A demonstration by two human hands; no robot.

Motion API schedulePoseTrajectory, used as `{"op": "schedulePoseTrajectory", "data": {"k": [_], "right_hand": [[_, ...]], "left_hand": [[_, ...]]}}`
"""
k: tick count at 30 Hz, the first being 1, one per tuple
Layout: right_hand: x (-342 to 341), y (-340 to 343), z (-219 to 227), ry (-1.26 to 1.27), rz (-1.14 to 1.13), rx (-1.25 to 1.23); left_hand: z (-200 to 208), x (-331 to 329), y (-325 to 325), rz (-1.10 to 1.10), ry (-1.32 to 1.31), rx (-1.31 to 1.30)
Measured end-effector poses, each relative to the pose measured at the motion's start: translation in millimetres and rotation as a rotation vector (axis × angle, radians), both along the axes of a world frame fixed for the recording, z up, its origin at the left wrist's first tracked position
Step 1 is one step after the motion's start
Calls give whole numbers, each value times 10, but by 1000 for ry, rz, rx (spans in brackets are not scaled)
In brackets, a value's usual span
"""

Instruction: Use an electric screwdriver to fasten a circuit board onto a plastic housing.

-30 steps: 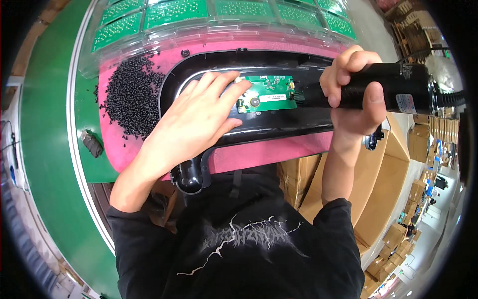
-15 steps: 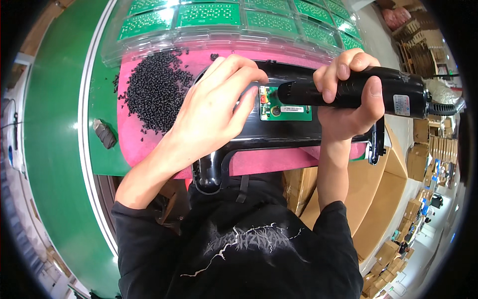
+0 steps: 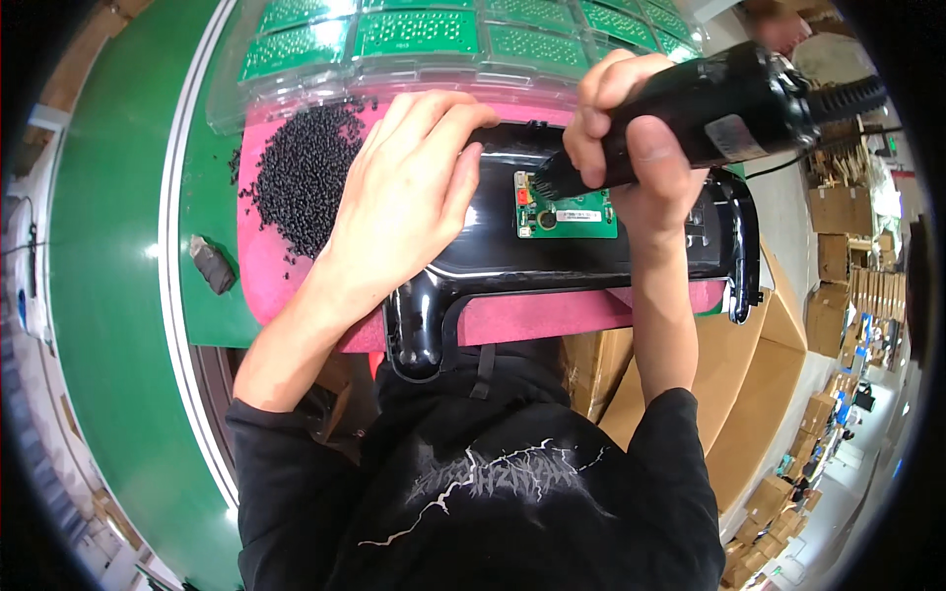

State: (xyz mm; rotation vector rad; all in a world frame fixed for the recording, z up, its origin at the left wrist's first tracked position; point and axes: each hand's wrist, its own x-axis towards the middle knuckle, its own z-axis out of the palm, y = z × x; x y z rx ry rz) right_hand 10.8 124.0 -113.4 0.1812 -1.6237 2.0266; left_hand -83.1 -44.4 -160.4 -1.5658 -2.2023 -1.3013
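Observation:
My right hand (image 3: 645, 148) is wrapped around a black corded electric screwdriver (image 3: 705, 108). The tool slants down to the left, and its tip end is over the upper left part of a small green circuit board (image 3: 572, 225). That board lies in a glossy black plastic housing (image 3: 581, 258) and carries a red connector and a white label. My left hand (image 3: 409, 182) lies over the housing's left end, palm down. Its fingers stretch forward with the thumb apart, and nothing shows between them. The screwdriver's very tip cannot be made out against the board.
A heap of small black screws (image 3: 304, 182) lies left of my left hand on a pink mat (image 3: 552, 317). Clear trays (image 3: 394, 79) of green circuit boards stand behind. A dark wrapped lump (image 3: 211, 264) sits on the green table (image 3: 108, 295). Cardboard boxes (image 3: 734, 394) stand at the right.
The screwdriver has tilted, its rear end rising while its front end swings lower and left over the board. My left hand has drawn back left, away from the board.

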Motion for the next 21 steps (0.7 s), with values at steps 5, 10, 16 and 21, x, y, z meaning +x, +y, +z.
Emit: {"op": "schedulePoseTrajectory", "data": {"k": [5, 10, 16, 21], "right_hand": [[113, 103, 76, -2, -104, -8], [175, 453, 163, -252, -506, -680], [656, 95, 403, -4, -546, -470], [929, -665, 1049, 271, -406, 881]], "left_hand": [[-26, 34, 10, 39, -31, -141], [59, 7, -49, -3, -64, -241], [42, 195, 101, -121, -55, -473], [114, 83, -138, -265, 165, -276]]}}
